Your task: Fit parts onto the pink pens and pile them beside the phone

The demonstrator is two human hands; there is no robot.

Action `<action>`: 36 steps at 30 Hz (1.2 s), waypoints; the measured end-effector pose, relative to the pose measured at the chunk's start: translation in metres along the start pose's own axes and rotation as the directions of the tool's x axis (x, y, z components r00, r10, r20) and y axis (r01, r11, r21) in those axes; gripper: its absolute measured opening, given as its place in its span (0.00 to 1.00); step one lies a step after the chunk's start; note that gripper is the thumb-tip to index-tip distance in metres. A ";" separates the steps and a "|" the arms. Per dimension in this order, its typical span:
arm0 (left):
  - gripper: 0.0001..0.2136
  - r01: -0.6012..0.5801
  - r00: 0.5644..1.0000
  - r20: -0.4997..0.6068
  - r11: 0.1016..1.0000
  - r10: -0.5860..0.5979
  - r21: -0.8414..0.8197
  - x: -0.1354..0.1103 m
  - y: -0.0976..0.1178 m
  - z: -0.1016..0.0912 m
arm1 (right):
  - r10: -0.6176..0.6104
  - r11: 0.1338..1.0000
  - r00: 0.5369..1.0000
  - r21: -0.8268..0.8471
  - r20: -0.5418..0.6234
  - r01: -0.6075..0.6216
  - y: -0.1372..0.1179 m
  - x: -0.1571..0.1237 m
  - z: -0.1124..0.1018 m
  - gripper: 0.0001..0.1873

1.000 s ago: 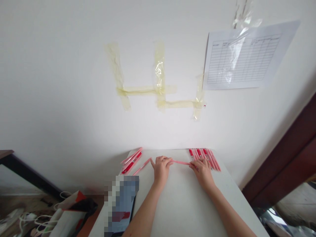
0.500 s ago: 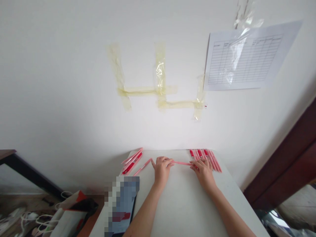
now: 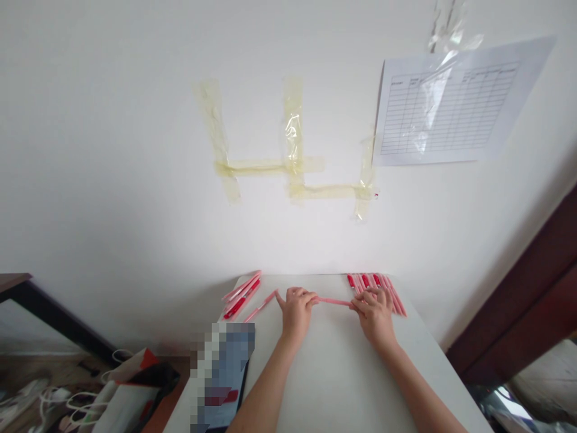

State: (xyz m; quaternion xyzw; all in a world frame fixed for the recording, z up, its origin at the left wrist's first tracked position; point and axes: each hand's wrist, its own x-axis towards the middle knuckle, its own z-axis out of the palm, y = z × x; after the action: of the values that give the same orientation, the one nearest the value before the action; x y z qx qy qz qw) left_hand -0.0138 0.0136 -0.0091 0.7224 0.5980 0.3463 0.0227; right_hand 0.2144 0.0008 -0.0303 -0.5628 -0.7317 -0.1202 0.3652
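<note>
A slim pink pen (image 3: 334,301) stretches level between my hands, just above or on the white table; the hands hide its ends. My left hand (image 3: 297,304) is closed in a pinch on its left end. The right end is pinched between the fingertips of my right hand (image 3: 374,308), which partly covers a row of pink pens (image 3: 391,290), several with red ends, at the table's back right. Left of my left hand lies a single pink pen (image 3: 267,300), slanted. Farther left sits a small pile of red and pink pens (image 3: 243,297).
The white table (image 3: 342,373) meets a wall at its back. A phone (image 3: 228,373), partly blurred out, lies at the front left. A printed sheet (image 3: 446,108) and yellowed tape (image 3: 293,138) are on the wall. Bags (image 3: 135,391) stand below left.
My right hand has shifted very slightly right and down, and the held pen's right end sits a little lower. Both hands keep their pinch; the other pens stay put.
</note>
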 end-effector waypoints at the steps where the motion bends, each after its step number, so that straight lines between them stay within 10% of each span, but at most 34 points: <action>1: 0.05 -0.001 1.000 0.004 1.000 0.001 0.003 0.000 0.000 0.000 | -0.003 1.000 1.000 -0.008 -0.003 0.003 0.000 0.001 -0.001 0.12; 36: 0.05 0.017 0.999 -0.047 1.000 -0.017 0.007 0.001 0.001 -0.003 | 0.070 0.991 0.995 0.121 -0.074 -0.061 0.013 -0.004 0.010 0.15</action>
State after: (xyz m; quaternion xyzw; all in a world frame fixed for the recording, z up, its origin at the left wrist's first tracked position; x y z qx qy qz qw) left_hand -0.0150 0.0126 -0.0058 0.7090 0.6060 0.3607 0.0087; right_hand 0.2225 0.0087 -0.0430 -0.5589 -0.7037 -0.0864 0.4300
